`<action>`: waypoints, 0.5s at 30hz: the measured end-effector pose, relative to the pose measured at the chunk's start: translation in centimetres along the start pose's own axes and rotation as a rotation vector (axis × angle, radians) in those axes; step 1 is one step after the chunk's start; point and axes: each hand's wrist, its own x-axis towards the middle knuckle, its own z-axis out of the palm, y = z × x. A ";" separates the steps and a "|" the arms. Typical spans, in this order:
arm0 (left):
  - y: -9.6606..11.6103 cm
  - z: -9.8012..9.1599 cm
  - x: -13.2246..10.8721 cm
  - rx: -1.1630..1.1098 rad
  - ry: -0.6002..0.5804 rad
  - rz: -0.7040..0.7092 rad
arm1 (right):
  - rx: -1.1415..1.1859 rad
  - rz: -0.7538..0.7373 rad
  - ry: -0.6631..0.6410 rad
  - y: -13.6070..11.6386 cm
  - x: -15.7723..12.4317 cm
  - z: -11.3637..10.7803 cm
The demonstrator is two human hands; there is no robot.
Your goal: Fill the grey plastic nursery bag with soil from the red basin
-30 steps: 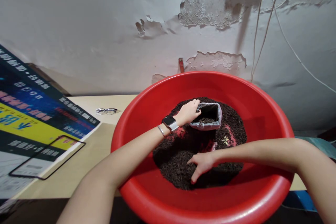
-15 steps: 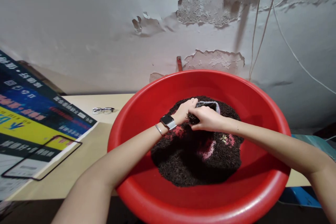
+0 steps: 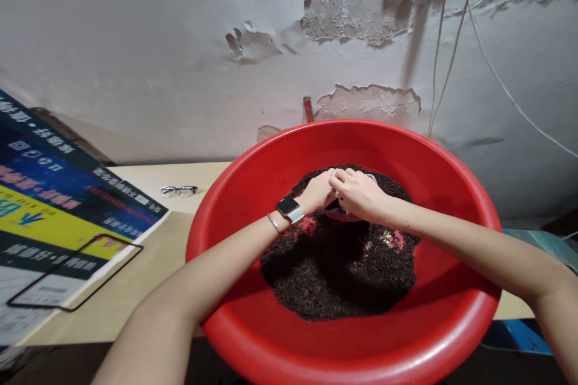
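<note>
Container, one, small, pale-rimmed point(image 3: 342, 215): located inside the wide red basin point(image 3: 361, 367), toward the far side of a bed of dark, loose granules point(image 3: 311, 292). Mostly hidden by the hands; a strip of the near wall and a bit of rim at the far right show. Contents: cannot be told.

Left hand point(image 3: 320, 190): clasping the container's left edge, so far as shows; fingertips hidden. Wears a dark-faced watch point(image 3: 287, 207) with a pale strap, and a bracelet point(image 3: 273, 223).

Right hand point(image 3: 359, 192): bent over the container's opening, fingers curled, knuckles up, touching or nearly touching the left hand. Whether it holds granules or is bare inside cannot be told.

Handling, as judged: container probably light and thin-walled, apt to give if squeezed; best held by the left rim, with the opening left free. Granules likely light, dry and crumbly, liable to spill between loose fingers; best taken in a cupped palm. Basin broad and smooth, probably stiff plastic.

Also present: pink-red patches point(image 3: 309, 227) and yellowish specks point(image 3: 387, 237) among the granules; eyeglasses point(image 3: 179, 191) on the table point(image 3: 171, 240), left of the basin.
</note>
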 end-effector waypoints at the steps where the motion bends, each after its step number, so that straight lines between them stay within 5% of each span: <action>1: 0.2 -0.2 0.0 -0.011 0.007 -0.018 | -0.001 -0.036 0.021 -0.4 -0.2 -0.1; 5: 1.3 -1.2 0.1 0.046 -0.047 -0.075 | 0.109 -0.141 -0.068 -3.1 -1.6 -0.4; 12: 1.9 -2.0 0.0 0.071 -0.063 -0.054 | 0.168 -0.290 -0.795 -5.8 -4.0 2.0; 15: 1.8 -1.9 0.0 0.071 -0.073 -0.059 | 0.099 -0.193 -0.816 -5.1 -3.9 4.4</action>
